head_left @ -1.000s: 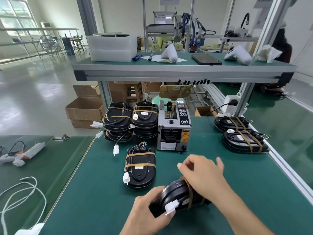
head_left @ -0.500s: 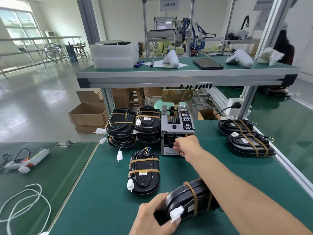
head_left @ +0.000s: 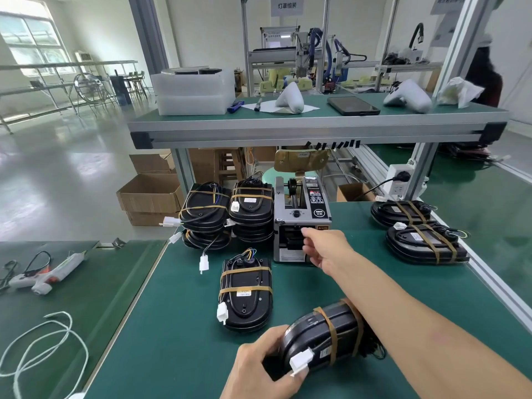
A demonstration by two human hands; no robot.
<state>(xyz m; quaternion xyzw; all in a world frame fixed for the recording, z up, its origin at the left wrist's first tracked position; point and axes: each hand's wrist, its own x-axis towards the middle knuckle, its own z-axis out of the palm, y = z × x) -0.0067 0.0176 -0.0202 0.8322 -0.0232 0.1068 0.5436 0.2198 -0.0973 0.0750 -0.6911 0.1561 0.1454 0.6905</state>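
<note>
My left hand [head_left: 264,365] grips the near end of a black lamp unit [head_left: 325,335] that lies tilted on the green table [head_left: 161,326]. Two brown tape bands wrap the unit, and a white connector sits by my left thumb. My right hand [head_left: 324,247] reaches across to the front outlet of the grey tape dispenser [head_left: 300,223]. Its thumb and forefinger sit close together at the outlet. No tape shows between them.
Another taped black unit [head_left: 244,295] lies flat just beyond my left hand. Stacks of the same units [head_left: 227,214] stand left of the dispenser, two more [head_left: 421,243] at the right edge. A glue gun [head_left: 46,273] and white cord [head_left: 43,341] lie on the left table. A shelf [head_left: 288,132] overhangs.
My right hand left the black unit and went forward to the dispenser's outlet, where it has stayed for the last half second. My left hand keeps its grip on the unit.
</note>
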